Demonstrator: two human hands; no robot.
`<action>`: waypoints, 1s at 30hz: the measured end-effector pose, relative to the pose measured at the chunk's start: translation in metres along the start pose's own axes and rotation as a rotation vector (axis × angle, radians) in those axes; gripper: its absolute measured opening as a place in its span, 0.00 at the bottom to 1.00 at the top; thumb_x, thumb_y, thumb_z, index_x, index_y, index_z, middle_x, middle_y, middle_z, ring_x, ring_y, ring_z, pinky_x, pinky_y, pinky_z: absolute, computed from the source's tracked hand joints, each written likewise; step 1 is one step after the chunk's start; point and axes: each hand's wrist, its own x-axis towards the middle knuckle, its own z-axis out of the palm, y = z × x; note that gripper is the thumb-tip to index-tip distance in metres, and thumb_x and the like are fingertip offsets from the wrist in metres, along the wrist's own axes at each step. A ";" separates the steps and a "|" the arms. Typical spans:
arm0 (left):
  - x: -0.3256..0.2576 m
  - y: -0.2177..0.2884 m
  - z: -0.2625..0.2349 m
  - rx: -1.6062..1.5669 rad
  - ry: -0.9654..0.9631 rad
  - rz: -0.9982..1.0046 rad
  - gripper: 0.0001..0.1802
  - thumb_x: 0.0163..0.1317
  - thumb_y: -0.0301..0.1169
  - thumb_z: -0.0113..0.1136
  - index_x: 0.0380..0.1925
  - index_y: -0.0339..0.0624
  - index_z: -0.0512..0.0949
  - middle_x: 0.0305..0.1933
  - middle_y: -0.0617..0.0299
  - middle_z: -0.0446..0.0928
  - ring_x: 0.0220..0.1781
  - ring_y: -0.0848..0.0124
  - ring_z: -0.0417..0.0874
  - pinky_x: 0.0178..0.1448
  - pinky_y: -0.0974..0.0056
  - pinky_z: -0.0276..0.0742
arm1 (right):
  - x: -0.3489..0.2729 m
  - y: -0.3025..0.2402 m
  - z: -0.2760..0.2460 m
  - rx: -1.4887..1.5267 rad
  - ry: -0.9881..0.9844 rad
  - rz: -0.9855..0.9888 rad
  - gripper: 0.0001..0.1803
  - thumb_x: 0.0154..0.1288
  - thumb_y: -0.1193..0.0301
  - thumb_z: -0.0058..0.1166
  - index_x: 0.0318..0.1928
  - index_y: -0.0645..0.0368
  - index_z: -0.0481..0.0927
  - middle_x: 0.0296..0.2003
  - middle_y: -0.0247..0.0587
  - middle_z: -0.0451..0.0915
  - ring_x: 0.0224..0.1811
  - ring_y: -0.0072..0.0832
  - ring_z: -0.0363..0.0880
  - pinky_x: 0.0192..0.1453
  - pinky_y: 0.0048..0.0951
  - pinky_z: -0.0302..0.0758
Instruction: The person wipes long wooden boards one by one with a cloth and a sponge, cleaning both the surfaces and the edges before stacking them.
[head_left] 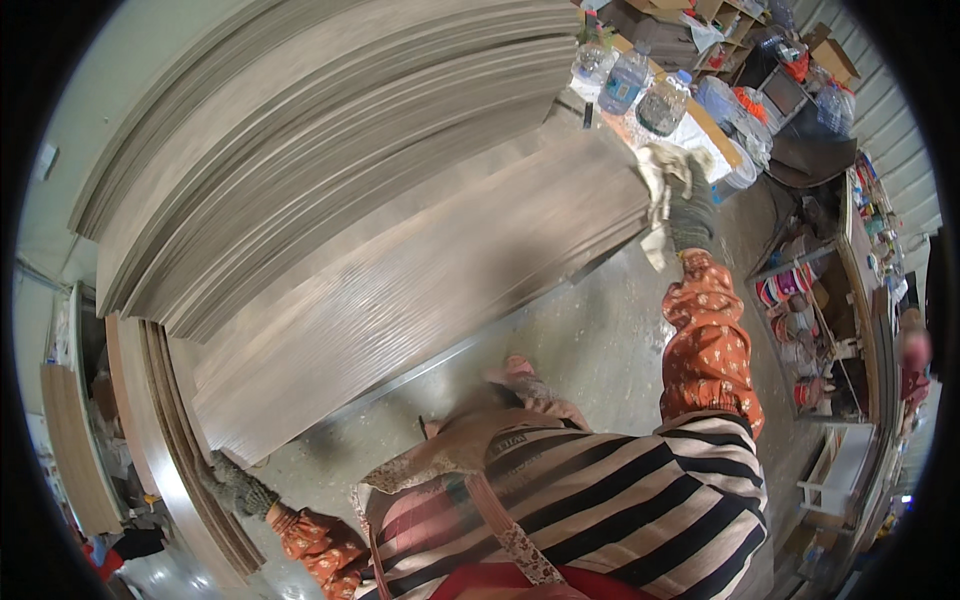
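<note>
A long wood-grain board [430, 270] lies flat in front of me on top of a low stack, running from lower left to upper right. At its far right end is my right hand [690, 205], in a dark knitted glove, closed on a crumpled white cloth [655, 180]. The cloth hides most of its fingers. My left hand [240, 490], in a grey knitted glove, is at the board's near left corner. Its fingers are small and blurred, so their grip is unclear.
Tall stacks of similar boards [350, 130] rise behind. More panels [165, 440] stand at the left. Plastic bottles [625, 80] stand on a cluttered surface at the upper right. Shelving with colourful rolls [787, 285] is on the right. Grey floor [600, 340] lies between me and the board.
</note>
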 end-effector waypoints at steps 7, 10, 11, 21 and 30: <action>-0.070 0.127 0.053 -0.699 -0.335 -0.084 0.22 0.64 0.21 0.54 0.58 0.45 0.67 0.60 0.58 0.67 0.55 0.57 0.76 0.53 0.53 0.80 | 0.107 0.112 0.015 0.172 0.035 -0.112 0.27 0.62 0.64 0.55 0.60 0.61 0.71 0.55 0.53 0.76 0.58 0.42 0.74 0.63 0.35 0.67; -0.100 0.164 0.094 -0.153 -0.403 0.551 0.15 0.62 0.24 0.57 0.50 0.38 0.74 0.55 0.56 0.72 0.56 0.57 0.77 0.59 0.54 0.75 | 0.106 0.039 0.023 -0.835 -0.008 -0.224 0.29 0.62 0.54 0.52 0.61 0.51 0.71 0.50 0.54 0.77 0.54 0.48 0.75 0.58 0.41 0.71; -0.107 0.177 0.104 0.061 -0.390 0.766 0.13 0.61 0.26 0.58 0.45 0.37 0.77 0.51 0.54 0.76 0.55 0.56 0.77 0.61 0.53 0.72 | 0.112 0.029 0.018 -0.795 -0.097 -0.303 0.27 0.62 0.54 0.52 0.59 0.50 0.72 0.49 0.53 0.78 0.53 0.48 0.75 0.57 0.41 0.72; -0.122 0.188 0.117 0.152 -0.440 0.662 0.11 0.62 0.28 0.59 0.41 0.34 0.80 0.46 0.48 0.79 0.52 0.53 0.79 0.60 0.54 0.70 | 0.048 0.049 0.021 -0.362 -0.894 -0.435 0.23 0.55 0.65 0.55 0.54 0.52 0.76 0.52 0.46 0.75 0.53 0.47 0.75 0.55 0.42 0.74; -0.121 0.185 0.123 0.126 -0.460 0.664 0.12 0.62 0.29 0.58 0.43 0.36 0.79 0.47 0.48 0.79 0.53 0.53 0.78 0.61 0.53 0.70 | 0.022 0.030 -0.018 -0.286 -0.733 -0.345 0.31 0.55 0.62 0.56 0.60 0.54 0.69 0.56 0.55 0.71 0.56 0.49 0.72 0.59 0.45 0.70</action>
